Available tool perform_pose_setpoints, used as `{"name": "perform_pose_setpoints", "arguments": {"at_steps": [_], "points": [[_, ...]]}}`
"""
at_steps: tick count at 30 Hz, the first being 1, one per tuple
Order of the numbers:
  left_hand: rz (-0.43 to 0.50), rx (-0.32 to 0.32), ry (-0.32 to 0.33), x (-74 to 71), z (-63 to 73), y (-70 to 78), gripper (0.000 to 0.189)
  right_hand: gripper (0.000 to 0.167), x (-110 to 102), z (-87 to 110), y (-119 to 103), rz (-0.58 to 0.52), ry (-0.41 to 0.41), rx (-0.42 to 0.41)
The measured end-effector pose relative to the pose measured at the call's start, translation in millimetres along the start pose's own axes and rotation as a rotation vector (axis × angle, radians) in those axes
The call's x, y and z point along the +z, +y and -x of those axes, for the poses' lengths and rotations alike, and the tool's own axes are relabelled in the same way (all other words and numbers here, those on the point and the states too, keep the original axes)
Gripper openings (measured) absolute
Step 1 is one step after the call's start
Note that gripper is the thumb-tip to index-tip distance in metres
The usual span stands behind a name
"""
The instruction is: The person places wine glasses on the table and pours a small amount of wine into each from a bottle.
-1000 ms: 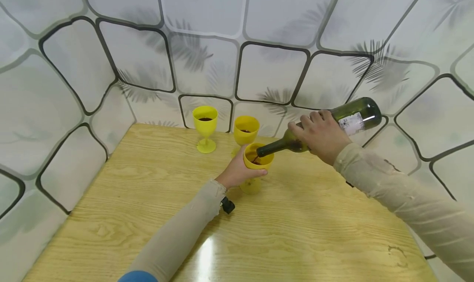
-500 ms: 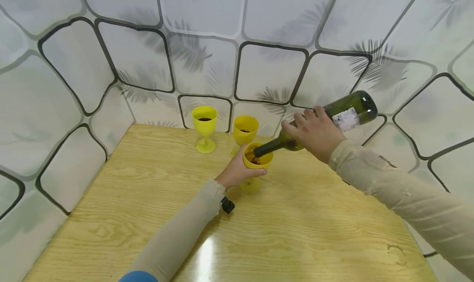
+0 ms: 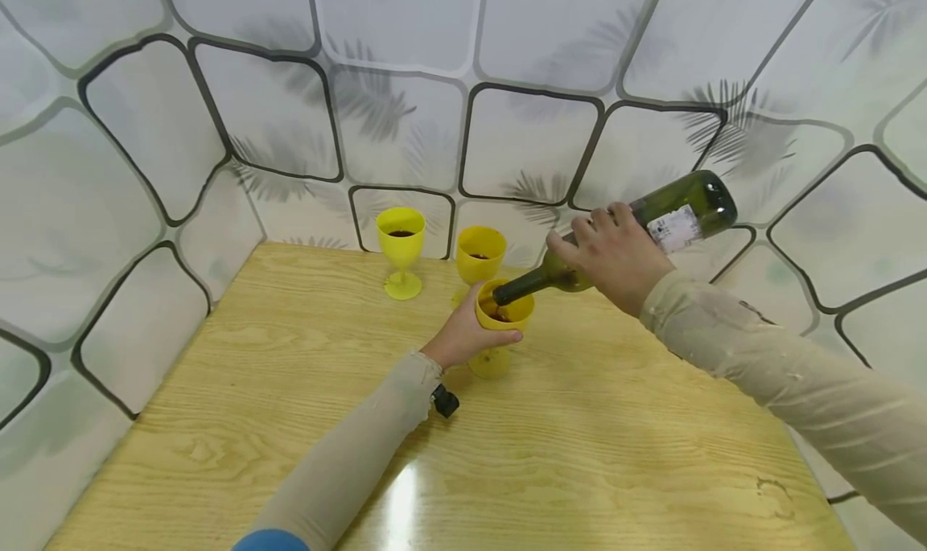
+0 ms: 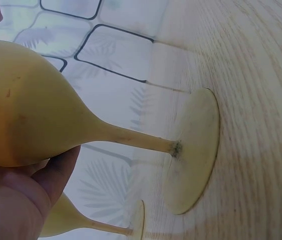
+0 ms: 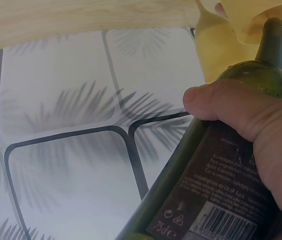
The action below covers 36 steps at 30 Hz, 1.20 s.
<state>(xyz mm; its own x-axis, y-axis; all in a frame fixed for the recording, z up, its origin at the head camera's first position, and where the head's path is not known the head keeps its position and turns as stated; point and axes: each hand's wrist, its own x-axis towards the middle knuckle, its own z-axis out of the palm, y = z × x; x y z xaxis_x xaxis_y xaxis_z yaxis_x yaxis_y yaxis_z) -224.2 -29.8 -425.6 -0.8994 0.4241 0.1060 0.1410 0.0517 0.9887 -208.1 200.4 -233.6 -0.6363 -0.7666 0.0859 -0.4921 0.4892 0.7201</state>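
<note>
My left hand (image 3: 467, 331) grips the bowl of a yellow goblet (image 4: 35, 110), whose foot stands on the table. With my right hand (image 3: 615, 253) I hold a green glass wine bottle (image 3: 691, 205) around its body, tilted neck-down to the left. The bottle's mouth is inside the goblet's rim, and dark liquid shows in the bowl. In the right wrist view the bottle's dark back label (image 5: 221, 175) faces the camera, with my thumb across the glass above it. Part of the held goblet's bowl is hidden by my left hand.
Two more yellow goblets stand upright behind: one at the left (image 3: 401, 241), another (image 3: 481, 252) just beyond the held goblet. Both contain dark liquid. The wooden table (image 3: 579, 454) meets patterned walls (image 3: 405, 125) at the back and left.
The bottle and my right hand have shifted slightly left, and the bottle's base has risen, steepening its tilt. My left hand and the goblets have stayed put.
</note>
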Motion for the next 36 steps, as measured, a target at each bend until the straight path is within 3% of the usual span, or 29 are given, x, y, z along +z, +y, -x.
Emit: {"name": "perform_pose_setpoints", "arguments": {"at_steps": [22, 36], "points": [[0.021, -0.002, -0.018, -1.9, -2.9, -5.5, 0.089, 0.069, -8.5, -8.0, -1.1, 0.051, -0.014, -0.015], [-0.004, -0.007, -0.004, -2.6, -1.8, -4.4, 0.092, 0.061, -2.0, -6.0, -1.4, -0.019, 0.025, 0.006]]}}
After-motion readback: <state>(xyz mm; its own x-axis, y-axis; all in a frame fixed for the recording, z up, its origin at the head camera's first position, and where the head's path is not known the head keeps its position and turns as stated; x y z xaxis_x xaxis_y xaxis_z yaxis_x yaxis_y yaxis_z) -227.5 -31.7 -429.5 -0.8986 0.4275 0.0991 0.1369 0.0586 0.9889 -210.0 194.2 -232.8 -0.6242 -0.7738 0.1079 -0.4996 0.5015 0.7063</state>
